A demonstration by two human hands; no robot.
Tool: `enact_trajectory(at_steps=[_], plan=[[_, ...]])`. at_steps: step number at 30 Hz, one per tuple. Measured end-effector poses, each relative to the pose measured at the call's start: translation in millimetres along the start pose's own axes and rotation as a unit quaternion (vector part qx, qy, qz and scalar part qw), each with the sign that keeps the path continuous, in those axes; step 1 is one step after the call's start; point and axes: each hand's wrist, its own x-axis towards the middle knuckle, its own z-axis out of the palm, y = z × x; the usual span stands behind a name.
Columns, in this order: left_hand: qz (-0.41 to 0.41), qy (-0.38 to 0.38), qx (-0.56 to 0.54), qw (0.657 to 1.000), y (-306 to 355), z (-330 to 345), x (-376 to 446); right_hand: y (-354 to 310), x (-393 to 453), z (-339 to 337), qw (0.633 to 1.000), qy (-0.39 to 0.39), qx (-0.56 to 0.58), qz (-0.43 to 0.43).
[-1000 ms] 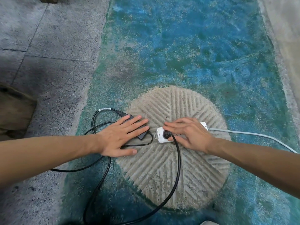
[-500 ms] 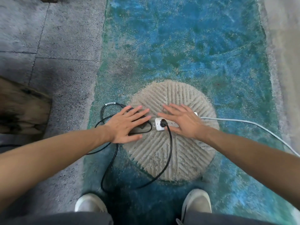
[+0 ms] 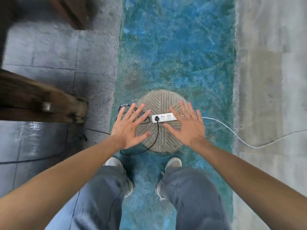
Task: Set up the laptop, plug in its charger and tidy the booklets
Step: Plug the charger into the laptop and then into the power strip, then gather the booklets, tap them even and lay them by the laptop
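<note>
The charger plug (image 3: 156,119) sits in the white power strip (image 3: 164,118) on the round stone (image 3: 163,103), so plugging seems done. Left hand (image 3: 130,128) and right hand (image 3: 188,126) hover, fingers spread, holding nothing. Laptop and booklets are not visible.

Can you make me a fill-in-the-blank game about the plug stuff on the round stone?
1. The black plug sits in the ____ power strip.
2. The power strip lies on a round ____.
3. Both the left hand and the right hand have their fingers spread ____.
4. The floor around the stone is painted ____.

Missing words: white; stone; open; blue
</note>
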Motion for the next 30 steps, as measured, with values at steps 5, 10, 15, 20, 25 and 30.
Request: enact_trajectory(at_steps=[5, 10, 15, 20, 25, 30], plan=[[-0.050, 0.001, -0.021, 0.999, 37.6, -107.8, -62.7, -3.8, -65.2, -111.8, 1.000, 0.006, 0.000, -0.005], [-0.117, 0.020, -0.055, 0.991, 72.4, -196.9, -121.2, -10.7, -120.0, -205.8, 1.000, 0.016, 0.016, -0.021], [-0.158, 0.050, -0.070, 0.984, 90.8, -248.4, -159.6, -20.1, -150.6, -262.4, 0.998, 0.036, 0.009, -0.056], [-0.212, 0.081, -0.088, 0.970, 95.2, -266.0, -185.6, -28.0, -158.8, -288.9, 0.996, 0.043, 0.003, -0.074], [-0.278, 0.104, -0.108, 0.949, 91.1, -272.8, -218.4, -42.0, -159.8, -306.2, 0.992, 0.038, -0.013, -0.121], [-0.339, 0.126, -0.137, 0.922, 79.6, -277.2, -258.0, -78.6, -151.7, -322.5, 0.986, 0.034, -0.014, -0.162]])
